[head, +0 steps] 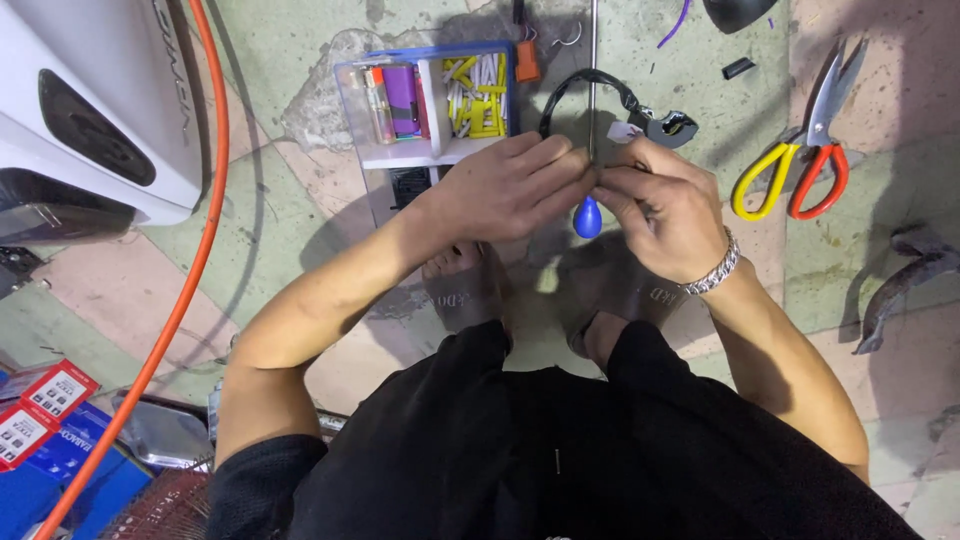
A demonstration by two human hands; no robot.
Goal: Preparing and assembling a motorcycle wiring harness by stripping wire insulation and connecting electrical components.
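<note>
Between the two hands, a thin metal rod (593, 90) with a blue bulb handle (587, 218) stands roughly upright — bulb end just below the fingertips, shaft running up past them. Left hand (512, 187) is closed, fingers pinched on the rod and the end of a black cable (580, 85). Right hand (662, 207) is also closed, fingertips pinching at the same spot, touching the left hand's; a metal bracelet (712, 272) sits on its wrist. The cable loops up beyond the fingers to a grey clamp-like part (672, 127) just above the right hand.

Just beyond the left hand: a clear compartment box (428, 100) on the floor — yellow and white sleeves in one bay, purple and orange items in another. Right of the right hand, well apart, lie scissors (800, 160) with one yellow and one red loop. Far left of the left hand, an orange hose (195, 260) runs along the floor beside a white machine body (90, 110). Below both hands, two sandalled feet (470, 290).
</note>
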